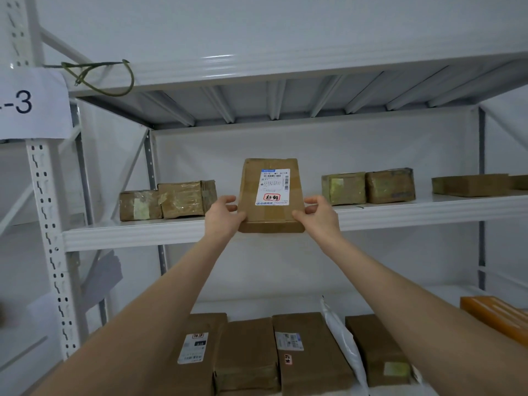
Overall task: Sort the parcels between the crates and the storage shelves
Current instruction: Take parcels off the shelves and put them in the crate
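Note:
A flat brown cardboard parcel [271, 195] with a white shipping label is held in front of the middle shelf [143, 234], its lower edge at the shelf's front lip. My left hand [224, 214] grips its left side and my right hand [315, 214] grips its right side. The parcel leans back with its label facing me. Two taped boxes [168, 202] stand on the same shelf to the left, two more [368, 187] to the right.
A flat carton [471, 184] lies at the shelf's far right. On the lower shelf lie several brown parcels [245, 355], a white mailer bag [343, 341] and an orange box [497, 315]. A white upright post [48, 238] with a paper tag reading "-3" [31, 102] stands at left.

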Demonstrator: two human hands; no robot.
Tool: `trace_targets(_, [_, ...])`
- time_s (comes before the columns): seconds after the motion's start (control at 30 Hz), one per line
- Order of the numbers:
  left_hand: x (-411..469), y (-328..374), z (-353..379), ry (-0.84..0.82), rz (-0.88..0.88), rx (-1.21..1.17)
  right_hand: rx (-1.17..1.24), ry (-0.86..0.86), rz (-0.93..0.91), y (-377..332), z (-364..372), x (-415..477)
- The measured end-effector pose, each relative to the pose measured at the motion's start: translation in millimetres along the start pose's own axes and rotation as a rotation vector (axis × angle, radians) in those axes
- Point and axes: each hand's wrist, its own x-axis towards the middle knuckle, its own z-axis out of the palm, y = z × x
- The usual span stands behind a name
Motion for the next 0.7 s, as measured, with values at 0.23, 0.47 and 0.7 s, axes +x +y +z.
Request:
trace_targets(0.23, [-30.0,-3.6,2.9,-0.157,-0.092,-0.064,0.213,-0.214,0.247,12.4,-16.3,-17.0])
trace_targets(0.47, [-54.0,-17.3,8.9,-0.17,-0.133,-0.053,0.24,-0.299,0.344,34.0,-18.8,-40.0])
trace_targets(0.7, [-73.2,-34.5,12.7,-0.205,-0.176,-0.04,0.242,-0.367,0.331,57.4,-17.8,-60.2])
